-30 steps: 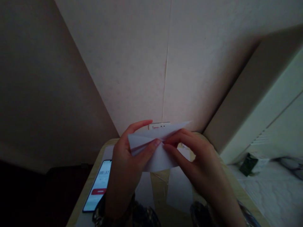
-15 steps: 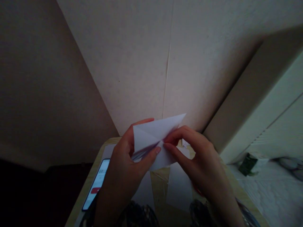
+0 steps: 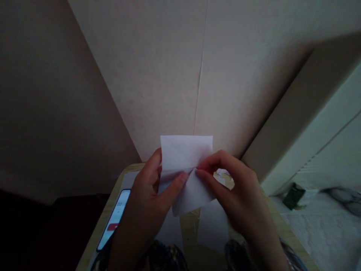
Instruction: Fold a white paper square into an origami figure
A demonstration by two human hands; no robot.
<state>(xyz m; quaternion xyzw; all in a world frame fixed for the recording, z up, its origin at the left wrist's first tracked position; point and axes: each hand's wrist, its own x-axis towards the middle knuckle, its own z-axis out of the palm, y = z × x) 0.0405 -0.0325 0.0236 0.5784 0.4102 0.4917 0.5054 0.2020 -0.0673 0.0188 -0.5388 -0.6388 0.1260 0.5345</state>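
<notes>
I hold a folded piece of white paper [image 3: 186, 154] in the air above a small wooden table [image 3: 191, 226]. My left hand [image 3: 143, 210] pinches its left side, thumb in front and fingers behind. My right hand [image 3: 237, 199] pinches the paper at its middle crease with thumb and forefinger. An upper flap stands upright and a lower flap hangs down toward me.
A phone [image 3: 114, 224] with a lit screen and a red button lies on the table's left edge. Two more white sheets [image 3: 213, 226] lie flat under my hands. Walls meet in a corner behind the table. A bed [image 3: 318, 226] with a dark packet [image 3: 293, 195] is at right.
The paper has been turned and opened: its pointed upper edge now shows as a squared, upright flap. Both hands kept their pinch and stayed in about the same place.
</notes>
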